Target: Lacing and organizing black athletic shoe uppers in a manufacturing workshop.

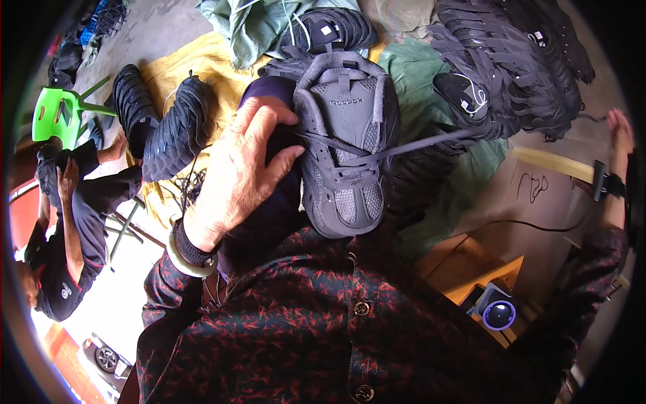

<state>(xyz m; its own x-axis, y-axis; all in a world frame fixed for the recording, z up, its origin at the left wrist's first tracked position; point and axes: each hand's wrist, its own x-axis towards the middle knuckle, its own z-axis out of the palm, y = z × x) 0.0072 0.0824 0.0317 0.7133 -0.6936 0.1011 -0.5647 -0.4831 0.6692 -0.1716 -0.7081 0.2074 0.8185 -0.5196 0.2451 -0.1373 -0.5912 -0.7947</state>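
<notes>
A grey lace-up sneaker (346, 185) rests in front of my torso, its toe toward me and its tongue facing up. At its left side is my left hand (239, 168), thumb and index finger apart beside the eyelets. A dark shoelace (424, 143) crosses the tongue and stretches out taut to the right. My right hand (620, 131) is far out at the right edge, arm extended, fingers together at a dark strand that looks like the lace's end. Part of the strand is lost against the black shoes behind it.
Rows of black shoes (505, 60) lie at the back right, with more rows (161, 128) on yellow sacking at left. A green plastic stool (60, 111) and another person (67, 249) holding a dark shoe are further left. A wooden stand (471, 273) stands at lower right.
</notes>
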